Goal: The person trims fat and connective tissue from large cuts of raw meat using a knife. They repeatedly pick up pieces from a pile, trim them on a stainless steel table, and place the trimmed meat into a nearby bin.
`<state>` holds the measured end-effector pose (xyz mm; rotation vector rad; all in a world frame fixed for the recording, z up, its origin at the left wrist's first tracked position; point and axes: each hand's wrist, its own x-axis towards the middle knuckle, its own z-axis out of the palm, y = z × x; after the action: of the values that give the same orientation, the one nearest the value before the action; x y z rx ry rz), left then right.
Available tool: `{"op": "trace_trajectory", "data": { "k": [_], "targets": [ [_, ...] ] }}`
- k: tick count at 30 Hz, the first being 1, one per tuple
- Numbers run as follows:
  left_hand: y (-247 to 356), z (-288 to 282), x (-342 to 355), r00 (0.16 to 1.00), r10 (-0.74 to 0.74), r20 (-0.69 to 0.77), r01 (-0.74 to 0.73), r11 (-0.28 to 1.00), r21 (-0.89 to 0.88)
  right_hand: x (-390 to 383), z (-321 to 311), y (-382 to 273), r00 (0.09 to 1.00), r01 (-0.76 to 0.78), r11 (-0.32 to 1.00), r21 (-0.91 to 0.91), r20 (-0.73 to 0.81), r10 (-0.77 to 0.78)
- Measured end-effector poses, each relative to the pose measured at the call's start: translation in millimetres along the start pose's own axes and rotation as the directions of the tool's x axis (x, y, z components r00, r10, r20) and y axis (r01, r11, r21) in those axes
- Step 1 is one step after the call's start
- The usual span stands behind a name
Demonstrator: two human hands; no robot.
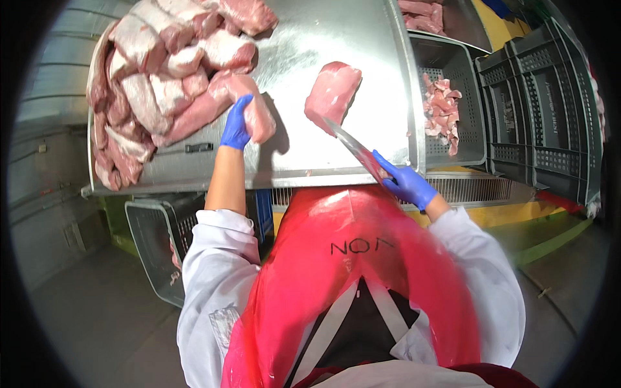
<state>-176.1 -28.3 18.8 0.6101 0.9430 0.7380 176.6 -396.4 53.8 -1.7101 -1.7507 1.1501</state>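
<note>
My blue-gloved left hand (237, 126) grips a pale pink pork loin piece (260, 116) at the right edge of a heap of pork pieces (139, 45). The thumb shows on top; the other fingers are mostly hidden. In my right hand (409, 184), also blue-gloved, is a long knife (354, 147), its blade slanting up and left. The blade's tip meets, or lies just over, the near end of a trimmed pork loin piece (334, 92) lying alone at the middle of the steel table (310, 32).
Right of the table, a grey crate (475, 139) holds meat trimmings (442, 107); beyond it, another container holds long meat pieces (424, 16). A dark crate (537, 97) stands farther right. Below the table's left side is another crate (155, 249). A small black object (198, 148) lies near the heap.
</note>
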Motion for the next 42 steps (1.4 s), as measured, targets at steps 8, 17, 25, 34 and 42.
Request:
{"op": "trace_trajectory", "data": {
  "k": [8,17,25,34,42],
  "targets": [
    [-90,235,19,0.838,0.409,0.362,-0.301,-0.208,0.931,-28,-34,21,0.883,-0.229,0.919,0.321,-0.328,0.335],
    [-44,129,94,0.887,-0.235,0.397,-0.04,0.817,0.575,-82,15,43,0.711,-0.402,0.802,0.442,-0.401,0.578],
    [75,266,251,0.779,0.609,0.146,-0.532,0.52,0.669,-36,-5,28,0.678,-0.403,0.784,0.472,-0.422,0.602],
    [96,49,392,0.922,0.266,-0.282,-0.261,0.964,0.057,-19,-2,-2,0.55,-0.529,0.711,0.464,-0.45,0.703],
    [-2,54,348,0.925,0.334,-0.18,-0.106,0.683,0.723,-1,-22,-10,0.644,-0.491,0.738,0.464,-0.377,0.666]
  ]
}}
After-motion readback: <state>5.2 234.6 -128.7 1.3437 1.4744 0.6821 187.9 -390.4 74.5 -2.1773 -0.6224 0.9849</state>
